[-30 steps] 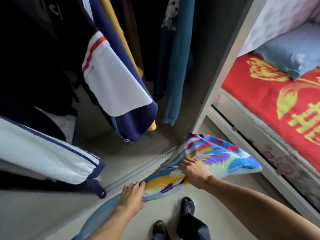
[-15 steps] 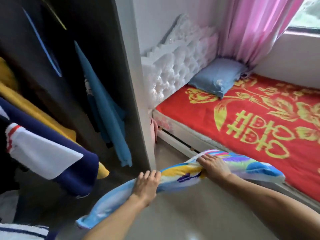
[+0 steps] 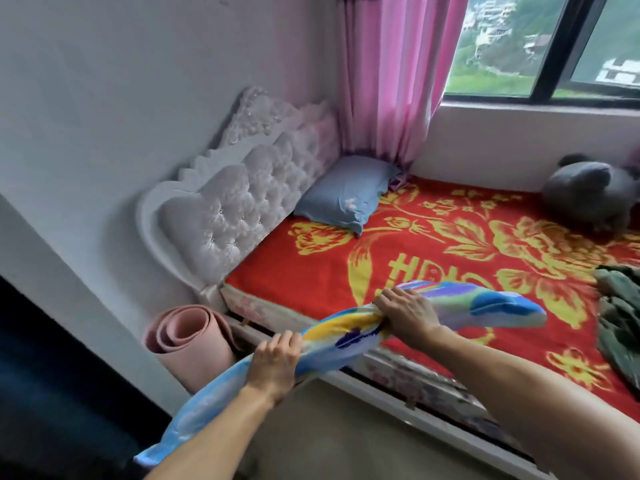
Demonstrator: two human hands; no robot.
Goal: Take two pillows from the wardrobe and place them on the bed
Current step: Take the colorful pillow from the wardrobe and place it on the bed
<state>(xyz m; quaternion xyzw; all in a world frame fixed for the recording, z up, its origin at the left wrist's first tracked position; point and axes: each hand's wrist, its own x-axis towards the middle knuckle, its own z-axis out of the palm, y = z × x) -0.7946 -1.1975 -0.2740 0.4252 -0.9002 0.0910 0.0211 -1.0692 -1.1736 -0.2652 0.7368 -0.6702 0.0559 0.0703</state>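
Note:
I hold a long, flat pillow with a bright multicoloured cover (image 3: 346, 336) stretched between both hands, in the air over the near edge of the bed (image 3: 311, 271). My left hand (image 3: 275, 363) grips its pale blue part, and my right hand (image 3: 407, 315) grips nearer its purple and blue end, which reaches over the red and yellow bedspread. A blue pillow (image 3: 346, 194) lies on the bed at the tufted headboard (image 3: 239, 202), by the pink curtain. The wardrobe shows only as a dark edge (image 3: 41, 375) at the lower left.
A rolled pink mat (image 3: 188, 341) stands on the floor between the wall corner and the bed. A grey plush toy (image 3: 592, 194) sits at the far right of the bed, and green clothing (image 3: 620, 317) lies near its right edge. A window (image 3: 540, 46) is above.
I have turned from the wardrobe toward the bed, carrying the colourful pillow with both hands. It has risen from near the floor to bed height, its right end now over the bedspread.

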